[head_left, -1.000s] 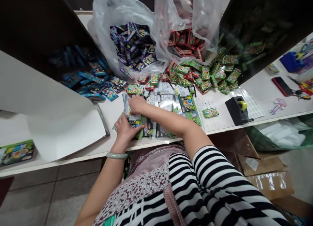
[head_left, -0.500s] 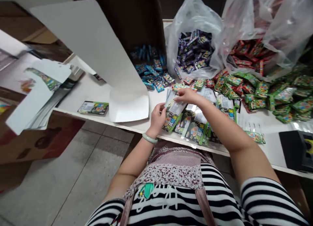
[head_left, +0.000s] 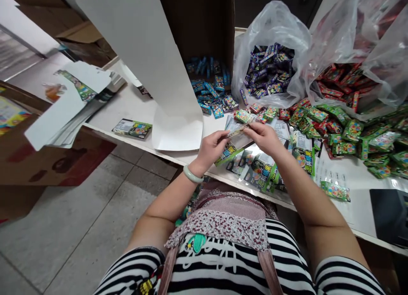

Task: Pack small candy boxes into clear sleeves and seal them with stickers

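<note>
Head view: work looks mid-way; a thin packet point(head_left: 236, 131), seen nearly edge-on, is held between the hands, the left hand point(head_left: 208, 151) and right hand point(head_left: 264, 137) each pinching an end; from there, printed packets point(head_left: 259, 172) lie spread on the table point(head_left: 357, 216) at five o'clock; much looks left, with green boxes point(head_left: 353, 130) heaped loose at three and an open bag point(head_left: 240, 65) of purple boxes point(head_left: 272, 69) at one; a white panel point(head_left: 178, 129) at nine stands before a lone packet point(head_left: 132, 129).

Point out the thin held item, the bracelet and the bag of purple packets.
Thin held item point(head_left: 236, 132), head view: its visible middle.
Bracelet point(head_left: 192, 176), head view: the band's front.
Bag of purple packets point(head_left: 243, 60), head view: left wall.
</note>
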`<action>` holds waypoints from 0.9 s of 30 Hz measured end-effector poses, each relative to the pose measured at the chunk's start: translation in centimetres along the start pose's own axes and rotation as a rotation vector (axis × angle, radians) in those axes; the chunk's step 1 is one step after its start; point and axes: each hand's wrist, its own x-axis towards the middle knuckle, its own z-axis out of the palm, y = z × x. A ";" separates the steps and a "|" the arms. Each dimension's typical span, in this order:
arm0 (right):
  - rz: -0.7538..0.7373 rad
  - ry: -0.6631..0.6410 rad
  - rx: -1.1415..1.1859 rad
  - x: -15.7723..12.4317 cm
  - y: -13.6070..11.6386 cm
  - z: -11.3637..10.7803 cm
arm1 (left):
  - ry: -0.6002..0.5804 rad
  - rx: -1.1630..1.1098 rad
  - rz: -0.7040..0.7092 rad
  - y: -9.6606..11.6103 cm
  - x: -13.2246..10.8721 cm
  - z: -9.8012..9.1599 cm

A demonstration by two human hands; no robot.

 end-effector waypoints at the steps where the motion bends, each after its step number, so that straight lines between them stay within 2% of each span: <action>1: -0.057 0.130 -0.054 -0.8 -0.1 0.3 | 0.038 -0.085 -0.060 -0.2 -0.2 -0.1; 2: -0.096 0.241 -0.074 -1.5 -0.1 0.6 | 0.076 -0.165 -0.115 -0.4 -0.3 -0.1; 3: -0.108 0.294 -0.055 -2.3 0.0 0.9 | 0.107 -0.237 -0.160 -0.6 -0.4 0.0; 4: -0.087 0.275 -0.003 -3.0 0.3 1.2 | 0.129 -0.303 -0.198 -0.7 -0.5 0.1; 6: 0.019 0.121 0.144 -3.9 1.2 1.8 | 0.123 -0.428 -0.272 -0.8 -0.6 0.6; 8: 0.134 0.011 0.256 -4.2 2.2 2.2 | 0.049 -0.569 -0.356 -0.9 -0.7 1.1; 9: 0.177 0.017 0.283 -4.3 2.7 2.2 | -0.003 -0.642 -0.393 -0.9 -0.8 1.4; 12: 0.241 0.157 0.328 -4.4 3.5 1.8 | -0.210 -0.775 -0.442 -0.9 -1.6 1.8; 14: 0.259 0.207 0.350 -4.7 3.7 1.5 | -0.312 -0.746 -0.442 -1.0 -2.6 1.8; 16: 0.261 0.129 0.352 -5.3 3.8 1.4 | -0.283 -0.672 -0.434 -1.2 -3.8 1.9; 18: 0.259 0.006 0.327 -6.0 3.9 1.7 | -0.174 -0.638 -0.435 -1.4 -4.8 2.1; 20: 0.274 -0.045 0.314 -6.8 4.1 2.0 | -0.160 -0.679 -0.459 -1.5 -5.3 2.3; 23: 0.329 -0.079 0.380 -8.1 4.6 2.4 | -0.231 -0.767 -0.475 -1.6 -4.7 2.5; 27: 0.345 -0.238 0.457 -10.0 5.1 2.5 | -0.151 -0.763 -0.372 -1.0 -3.2 3.0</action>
